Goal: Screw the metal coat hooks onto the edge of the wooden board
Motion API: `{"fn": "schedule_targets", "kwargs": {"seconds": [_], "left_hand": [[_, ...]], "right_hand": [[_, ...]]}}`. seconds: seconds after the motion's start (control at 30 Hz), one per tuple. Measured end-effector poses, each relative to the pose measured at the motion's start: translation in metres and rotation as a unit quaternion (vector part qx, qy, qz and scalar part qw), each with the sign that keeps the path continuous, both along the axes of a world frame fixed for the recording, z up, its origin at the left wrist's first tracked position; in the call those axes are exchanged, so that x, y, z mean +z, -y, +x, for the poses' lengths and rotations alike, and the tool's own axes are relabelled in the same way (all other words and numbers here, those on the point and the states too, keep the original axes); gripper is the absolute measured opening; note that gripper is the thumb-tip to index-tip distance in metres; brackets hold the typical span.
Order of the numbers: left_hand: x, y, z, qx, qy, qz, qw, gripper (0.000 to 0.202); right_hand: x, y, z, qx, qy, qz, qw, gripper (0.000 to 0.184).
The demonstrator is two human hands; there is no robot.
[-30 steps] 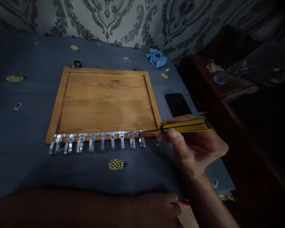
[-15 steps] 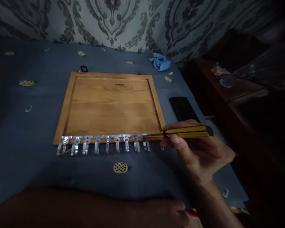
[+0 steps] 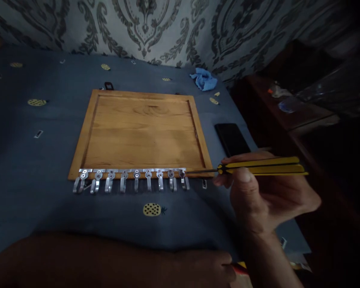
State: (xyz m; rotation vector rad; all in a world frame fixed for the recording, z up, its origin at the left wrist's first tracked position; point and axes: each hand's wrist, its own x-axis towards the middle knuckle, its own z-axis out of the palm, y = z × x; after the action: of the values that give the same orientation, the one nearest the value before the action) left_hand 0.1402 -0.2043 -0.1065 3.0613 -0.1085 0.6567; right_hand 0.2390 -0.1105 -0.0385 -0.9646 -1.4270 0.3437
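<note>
A wooden board (image 3: 144, 132) lies flat on a blue sheet (image 3: 33, 168). A metal strip of several hooks (image 3: 132, 180) runs along its near edge. My right hand (image 3: 267, 196) is closed round a yellow and black screwdriver (image 3: 261, 167), held level. Its thin shaft reaches left, with the tip at the screw of the rightmost hook (image 3: 183, 176). My left forearm lies across the bottom of the view. My left hand (image 3: 219, 268) rests there with curled fingers against a small red and yellow thing (image 3: 241, 267) that is mostly hidden.
A black phone (image 3: 231, 138) lies on the sheet right of the board. A crumpled blue cloth (image 3: 204, 79) sits at the far right corner by the patterned wall. A dark wooden shelf (image 3: 288, 116) with small items stands to the right of the bed.
My right hand has drawn back to the right along the screwdriver, so more of the yellow handle shows. The tip stays at the rightmost hook. The view has shifted slightly.
</note>
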Motion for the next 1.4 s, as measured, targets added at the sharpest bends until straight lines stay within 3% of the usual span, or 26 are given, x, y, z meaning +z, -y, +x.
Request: {"fn": "schedule_targets", "kwargs": {"seconds": [0.33, 0.57, 0.87, 1.23, 1.4], "left_hand": [[0.011, -0.002, -0.005, 0.021, -0.006, 0.0, 1.0, 0.06], [0.019, -0.007, -0.007, -0.007, -0.045, -0.024, 0.999, 0.068], [0.012, -0.002, -0.005, 0.013, -0.021, -0.004, 1.0, 0.062], [0.017, -0.003, -0.008, 0.001, -0.055, -0.016, 0.998, 0.064], [0.017, -0.004, -0.008, 0.013, -0.039, 0.0, 0.999, 0.064]], "right_hand": [[0.003, 0.0, -0.002, 0.036, 0.019, -0.034, 0.999, 0.007], [0.004, -0.001, -0.003, 0.036, 0.051, -0.048, 0.997, 0.006], [0.003, 0.0, 0.0, 0.048, 0.064, -0.058, 0.995, 0.008], [0.003, -0.001, 0.002, 0.07, 0.068, -0.044, 0.994, 0.01], [0.001, -0.003, 0.007, 0.108, 0.045, -0.091, 0.989, 0.013]]}}
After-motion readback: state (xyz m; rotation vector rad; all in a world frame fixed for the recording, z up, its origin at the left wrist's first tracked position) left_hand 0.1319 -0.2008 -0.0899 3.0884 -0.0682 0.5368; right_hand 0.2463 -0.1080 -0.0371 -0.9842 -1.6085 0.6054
